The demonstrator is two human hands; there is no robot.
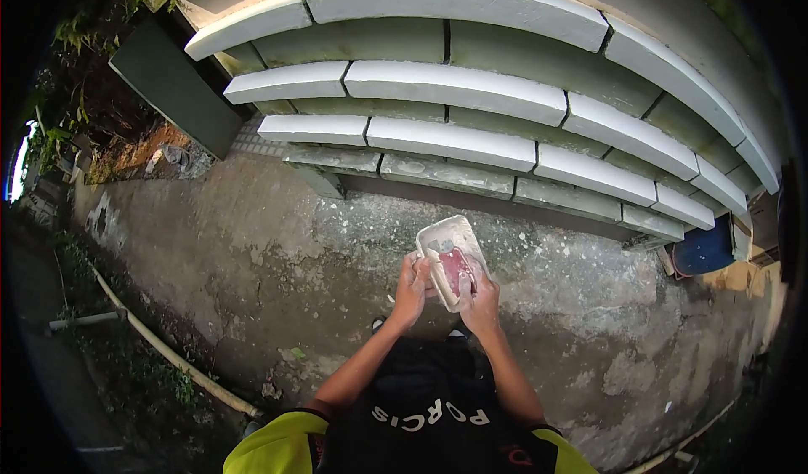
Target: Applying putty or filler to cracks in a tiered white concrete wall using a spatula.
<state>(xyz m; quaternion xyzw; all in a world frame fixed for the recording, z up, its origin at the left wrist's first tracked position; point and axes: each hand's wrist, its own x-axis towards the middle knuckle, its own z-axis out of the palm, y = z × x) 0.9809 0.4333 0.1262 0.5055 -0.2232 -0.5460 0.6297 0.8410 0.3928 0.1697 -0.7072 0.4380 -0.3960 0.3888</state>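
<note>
In front of my body I hold a small white rectangular tray (462, 229), its walls smeared with whitish residue. My left hand (411, 287) is closed on the tray's left side. Over the near right part of the tray is my right hand (481, 300), fingers closed on a flat pinkish-red piece (454, 268) inside it, like a hand scraper or pad; its exact kind is unclear. A greyish patch shows in the tray beyond the red piece. Whitish smears mark my fingers.
Ahead rise stepped tiers with white-coated slabs (454, 85) and greenish faces. White specks dot the worn concrete ground (252, 263). A dark panel (172, 87) stands at far left, a blue container (705, 251) at right. A pale pipe (177, 356) runs along the left edge.
</note>
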